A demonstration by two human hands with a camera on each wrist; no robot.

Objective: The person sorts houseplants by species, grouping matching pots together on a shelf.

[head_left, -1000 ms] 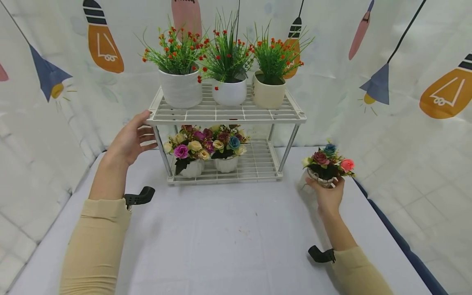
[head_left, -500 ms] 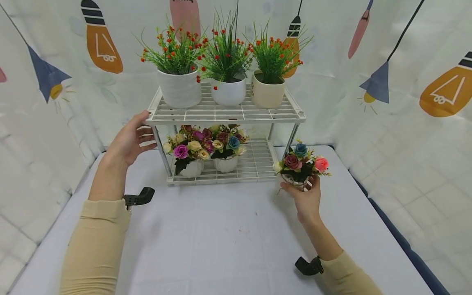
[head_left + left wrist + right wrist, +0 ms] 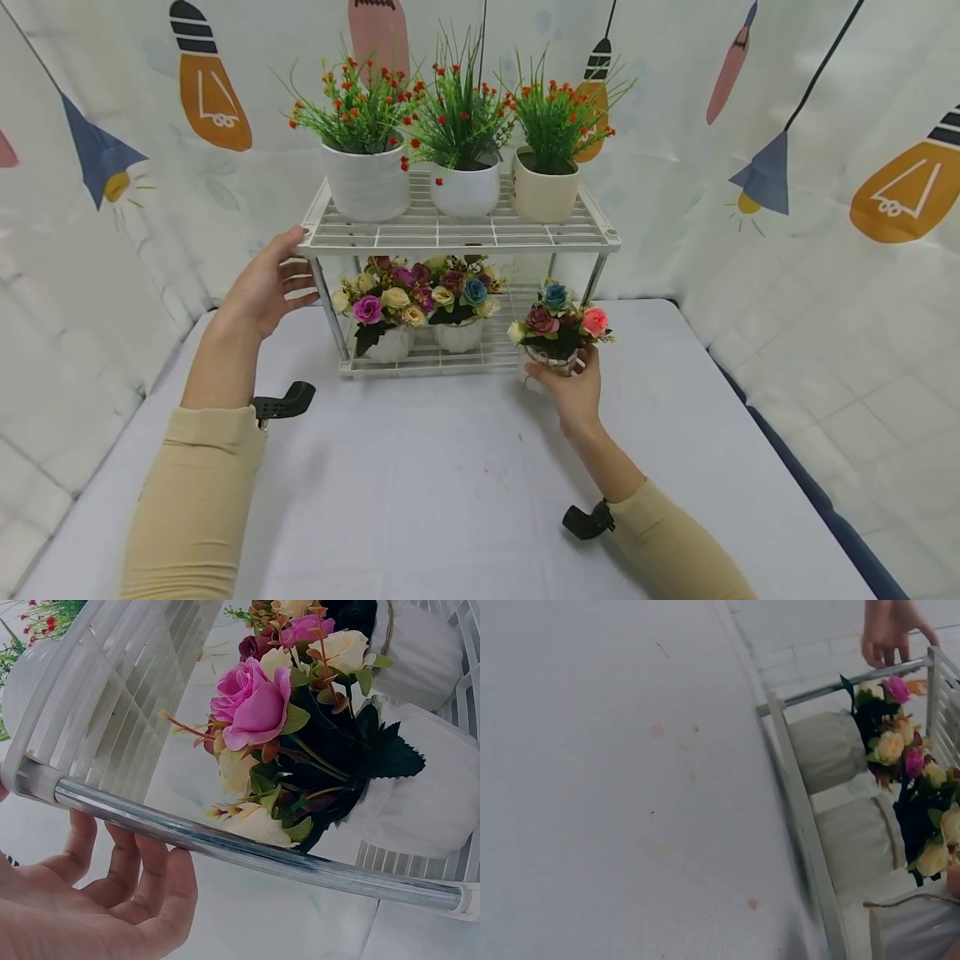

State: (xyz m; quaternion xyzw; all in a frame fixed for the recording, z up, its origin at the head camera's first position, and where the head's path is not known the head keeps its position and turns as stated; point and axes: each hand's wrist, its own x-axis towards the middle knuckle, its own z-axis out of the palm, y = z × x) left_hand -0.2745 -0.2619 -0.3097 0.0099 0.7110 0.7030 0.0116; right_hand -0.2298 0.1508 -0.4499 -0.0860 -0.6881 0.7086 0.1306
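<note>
A white two-tier wire shelf point(image 3: 465, 248) with metal posts stands on the table. My left hand point(image 3: 262, 287) holds its upper left front corner, thumb on top; in the left wrist view, the fingertips meet the metal post point(image 3: 255, 849). My right hand point(image 3: 576, 400) grips a small white pot point(image 3: 911, 934) of artificial flowers point(image 3: 558, 325) in blue, dark red and pink. This pot overlaps the lower tier's right front part in the head view. Two similar flower pots, one with purple roses point(image 3: 367, 308) and one with a blue rose point(image 3: 475, 291), sit on the lower tier.
On the top tier stand three pots of grass with red blossoms: a ribbed white pot point(image 3: 369, 185), a smooth white pot point(image 3: 467, 190) and a cream pot point(image 3: 546, 193). A white cloth covers the table point(image 3: 420, 492). A printed curtain point(image 3: 675, 167) hangs close behind.
My right hand has carried the flower pot leftward from the table's right side to the shelf's right front. My left hand has stayed on the shelf corner.
</note>
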